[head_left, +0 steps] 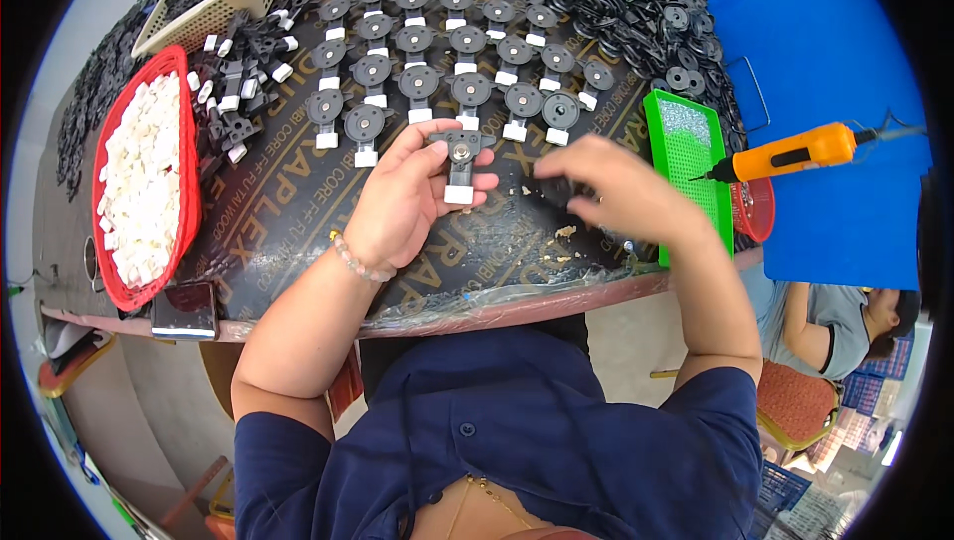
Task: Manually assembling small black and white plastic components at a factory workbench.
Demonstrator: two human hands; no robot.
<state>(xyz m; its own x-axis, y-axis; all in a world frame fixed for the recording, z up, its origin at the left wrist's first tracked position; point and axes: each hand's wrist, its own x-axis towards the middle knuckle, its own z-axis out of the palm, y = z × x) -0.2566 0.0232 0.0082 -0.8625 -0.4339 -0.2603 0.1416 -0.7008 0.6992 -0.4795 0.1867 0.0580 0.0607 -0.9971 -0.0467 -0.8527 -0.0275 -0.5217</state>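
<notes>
Evidently, an assembly step is in hand: 1 black bracket (461,171) with a white end cap (458,194) is cradled by the left hand (402,182), fingers curled beneath it, near the middle of the worktop's (298,242) near edge. By the partly closed right hand (631,187), a dark round piece (554,189) is pinched just to the right of the bracket; its exact grip is blurred. Disc-topped parts (470,89) are laid in rows toward the far edge. Next, the round piece probably needs to be squared over the bracket's metal centre (460,152). Later, the green tray (654,123) and orange driver (800,151), near the right edge, may be called upon.
</notes>
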